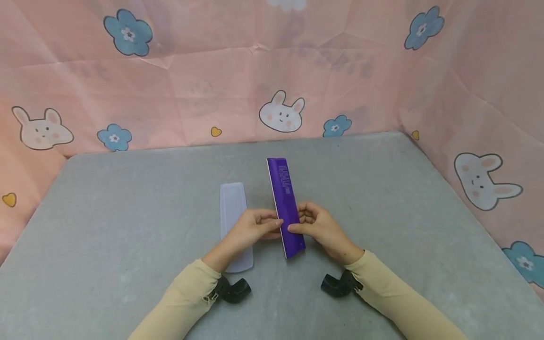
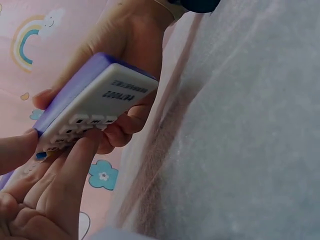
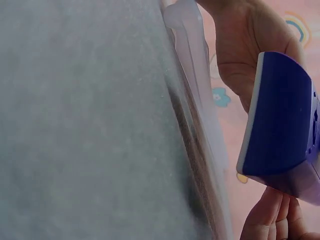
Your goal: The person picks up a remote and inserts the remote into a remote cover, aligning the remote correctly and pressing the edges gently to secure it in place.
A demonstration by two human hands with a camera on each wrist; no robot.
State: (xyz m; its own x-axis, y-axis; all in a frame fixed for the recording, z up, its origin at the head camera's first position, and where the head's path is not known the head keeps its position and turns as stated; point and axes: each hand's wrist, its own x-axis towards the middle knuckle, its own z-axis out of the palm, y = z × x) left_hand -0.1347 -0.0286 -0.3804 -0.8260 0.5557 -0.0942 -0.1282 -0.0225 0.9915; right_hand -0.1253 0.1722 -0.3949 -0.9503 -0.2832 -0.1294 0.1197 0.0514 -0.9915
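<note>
Both hands hold a remote control (image 1: 284,203) with a purple back and a white button side, tilted up above the table. My left hand (image 1: 253,226) grips its left edge, thumb on the edge. In the left wrist view, that hand's fingers (image 2: 82,157) lie against the buttons of the remote (image 2: 122,86). From the right, my right hand (image 1: 320,230) pinches the lower part, thumb on the purple back. In the right wrist view the remote's smooth purple end (image 3: 280,115) faces the camera. A pale translucent sleeve or tray (image 1: 232,203) lies beside and partly under the left forearm.
A grey table (image 1: 127,226) spreads beneath the hands. Behind it and at the sides hangs a pink cloth (image 1: 191,71) printed with rabbits and flowers. A black device (image 1: 235,290) is strapped to the left wrist, another (image 1: 337,285) to the right.
</note>
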